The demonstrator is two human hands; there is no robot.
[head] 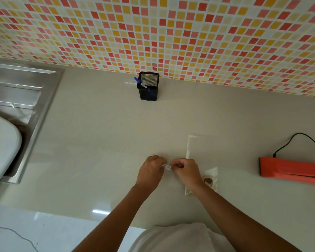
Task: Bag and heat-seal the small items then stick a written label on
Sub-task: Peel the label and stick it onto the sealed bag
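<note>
Counter [98,142]: mesh cup [149,89] holds pen [140,83] (upright).

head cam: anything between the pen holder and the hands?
Nothing. In the head view, bare countertop runs from the pen holder to the left hand and right hand.

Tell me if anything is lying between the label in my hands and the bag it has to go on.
Nothing visible does. The label is pinched between both hands, left hand and right hand, right beside the clear bag, with only bare counter around them.

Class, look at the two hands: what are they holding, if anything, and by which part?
A small label strip, pinched at its ends: left hand, right hand.
</note>
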